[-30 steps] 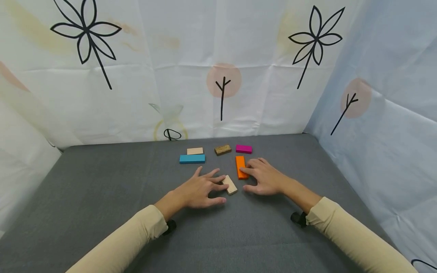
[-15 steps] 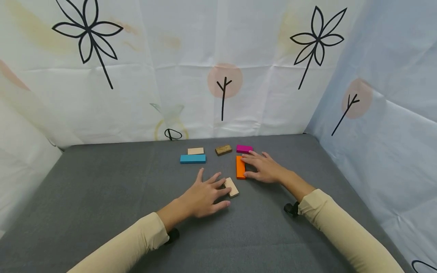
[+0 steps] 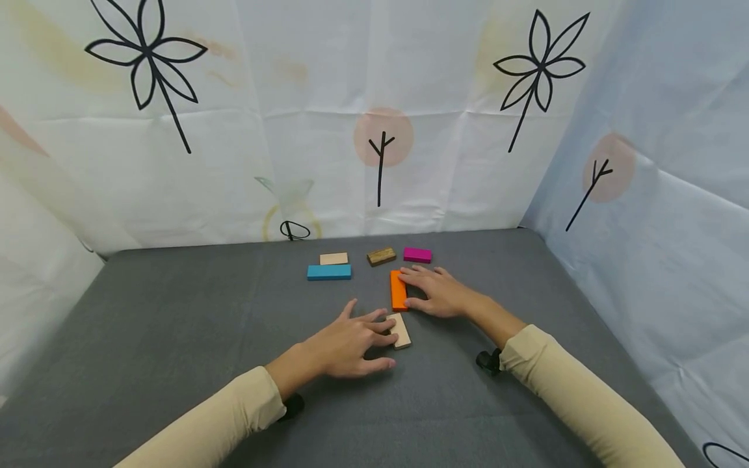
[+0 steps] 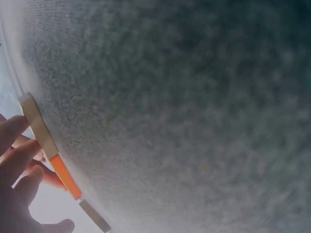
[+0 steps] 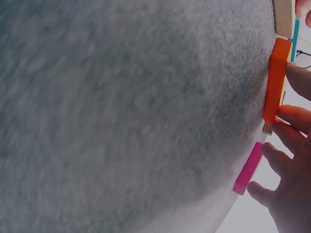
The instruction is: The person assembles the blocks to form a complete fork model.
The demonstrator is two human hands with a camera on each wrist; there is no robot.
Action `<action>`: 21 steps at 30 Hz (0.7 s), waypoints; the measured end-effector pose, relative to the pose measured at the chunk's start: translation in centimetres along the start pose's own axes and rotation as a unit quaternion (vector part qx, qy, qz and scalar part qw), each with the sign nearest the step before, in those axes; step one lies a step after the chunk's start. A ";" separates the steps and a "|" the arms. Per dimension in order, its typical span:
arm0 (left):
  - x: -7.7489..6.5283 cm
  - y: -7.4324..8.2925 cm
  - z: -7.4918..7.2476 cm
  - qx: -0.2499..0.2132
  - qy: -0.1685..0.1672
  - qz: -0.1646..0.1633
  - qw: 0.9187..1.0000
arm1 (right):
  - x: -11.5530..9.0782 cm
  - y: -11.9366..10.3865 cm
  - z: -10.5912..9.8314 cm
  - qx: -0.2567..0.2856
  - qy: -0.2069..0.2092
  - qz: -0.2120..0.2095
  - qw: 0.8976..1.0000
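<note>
A pale wooden block lies on the grey cloth, and fingertips of my left hand rest on its left side, fingers spread. Just beyond it lies an orange block, its near end close to the pale block's far end. My right hand touches the orange block's right side with fingertips and thumb, fingers extended. In the right wrist view, the thumb and fingertips meet the same long side of the orange block. The left wrist view has fingers along the pale block.
Farther back lie a blue block with a second pale block behind it, a brown wood-grained block and a magenta block. White printed cloth walls stand behind and to the sides of the grey table surface.
The orange block has moved left, with my right hand following after shifting along its side. The pale block has slid toward me and slightly right under my left fingers.
</note>
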State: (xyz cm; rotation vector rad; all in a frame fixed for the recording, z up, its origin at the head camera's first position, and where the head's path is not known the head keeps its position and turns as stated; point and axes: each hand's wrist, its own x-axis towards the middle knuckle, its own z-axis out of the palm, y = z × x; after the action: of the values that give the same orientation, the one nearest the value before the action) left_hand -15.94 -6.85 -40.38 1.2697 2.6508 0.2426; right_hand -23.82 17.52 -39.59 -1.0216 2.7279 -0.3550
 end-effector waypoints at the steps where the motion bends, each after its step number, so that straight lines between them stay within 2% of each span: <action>1: 0.0 0.0 0.0 -0.004 0.000 0.004 1.000 | 0.1 -0.1 0.1 -0.002 -0.001 -0.004 1.000; 7: 0.0 -0.2 -0.2 -0.001 0.000 0.021 1.000 | 0.4 -0.8 0.4 0.015 -0.010 -0.029 0.999; 21: -0.7 -0.4 -0.5 -0.004 -0.010 0.038 0.999 | 0.0 -1.4 0.9 0.022 -0.011 -0.048 0.999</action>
State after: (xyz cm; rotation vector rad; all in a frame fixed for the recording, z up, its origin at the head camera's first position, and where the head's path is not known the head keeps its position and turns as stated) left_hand -15.93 -7.70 -39.88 1.3663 2.5857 0.2496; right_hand -22.72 16.33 -40.00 -1.1396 2.6451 -0.4155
